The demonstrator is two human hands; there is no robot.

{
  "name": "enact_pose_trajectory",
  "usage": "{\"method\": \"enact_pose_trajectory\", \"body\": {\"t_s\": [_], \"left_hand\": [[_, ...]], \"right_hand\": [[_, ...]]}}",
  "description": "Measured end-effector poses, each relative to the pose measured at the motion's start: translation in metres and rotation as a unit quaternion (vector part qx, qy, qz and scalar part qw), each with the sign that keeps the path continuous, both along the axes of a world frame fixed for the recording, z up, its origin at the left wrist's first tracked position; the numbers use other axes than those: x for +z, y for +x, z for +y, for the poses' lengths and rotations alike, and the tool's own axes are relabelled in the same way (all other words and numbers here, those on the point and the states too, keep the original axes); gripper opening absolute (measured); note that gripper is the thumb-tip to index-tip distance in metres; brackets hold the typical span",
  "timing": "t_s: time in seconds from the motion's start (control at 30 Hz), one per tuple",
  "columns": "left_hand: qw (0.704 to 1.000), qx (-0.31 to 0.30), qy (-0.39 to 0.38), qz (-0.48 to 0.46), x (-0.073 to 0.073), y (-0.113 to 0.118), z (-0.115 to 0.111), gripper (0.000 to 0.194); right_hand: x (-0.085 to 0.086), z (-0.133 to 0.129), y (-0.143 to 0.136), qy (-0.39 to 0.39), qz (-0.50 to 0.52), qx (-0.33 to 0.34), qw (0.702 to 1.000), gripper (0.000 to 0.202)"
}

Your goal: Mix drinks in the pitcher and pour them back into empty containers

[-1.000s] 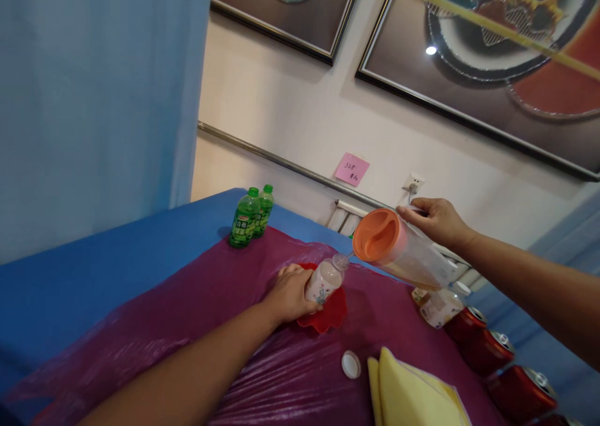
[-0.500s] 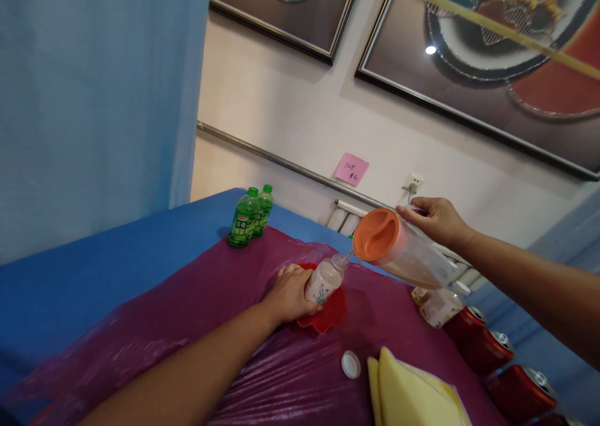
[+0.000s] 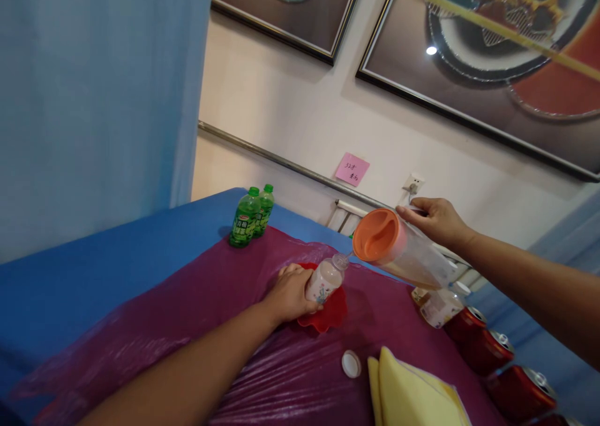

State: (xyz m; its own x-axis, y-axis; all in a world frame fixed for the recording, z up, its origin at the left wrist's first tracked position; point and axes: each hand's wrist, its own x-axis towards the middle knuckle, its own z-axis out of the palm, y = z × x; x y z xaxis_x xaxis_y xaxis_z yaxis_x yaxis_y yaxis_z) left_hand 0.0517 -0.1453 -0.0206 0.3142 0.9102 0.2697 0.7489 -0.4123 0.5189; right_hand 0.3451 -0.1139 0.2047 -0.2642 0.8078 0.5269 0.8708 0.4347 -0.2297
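Observation:
My left hand [image 3: 291, 293] is wrapped round a clear bottle [image 3: 325, 280] with a printed label, tilted to the right, its mouth uncapped. Beneath the bottle lies a red scalloped dish [image 3: 330, 313]. Up on the right, my right hand [image 3: 438, 223] grips the handle of a clear pitcher [image 3: 412, 254] with an orange lid [image 3: 376, 235]. The pitcher is tipped on its side, lid toward the bottle, with some liquid along its lower wall. A thin stream appears to run between the lid and the bottle's mouth. A white cap [image 3: 350, 364] lies in front of the dish.
Two green drink bottles [image 3: 245, 220] stand at the back left. On the right are a capped bottle [image 3: 440, 306] and several red cans [image 3: 522, 391]. A folded yellow cloth [image 3: 417, 391] lies in front. Purple plastic sheeting [image 3: 201, 313] covers part of the blue surface [image 3: 117, 245].
Almost nothing differs. Both hands hold the same poses, with the pitcher still tipped over the bottle's mouth; the view has shifted very slightly.

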Motion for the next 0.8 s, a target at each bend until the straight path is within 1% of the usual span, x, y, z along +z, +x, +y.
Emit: {"method": "enact_pose_trajectory", "body": {"t_s": [0.23, 0.8], "left_hand": [[1.000, -0.004, 0.003, -0.002, -0.0005, -0.0006, 0.0003, 0.054], [1.000, -0.003, -0.003, 0.005, 0.0011, -0.0006, -0.0002, 0.056]], "right_hand": [[0.0009, -0.0002, -0.0018, 0.012, -0.005, 0.009, 1.000, 0.059], [0.0009, 0.0000, -0.0010, 0.004, -0.006, 0.002, 1.000, 0.053]]}}
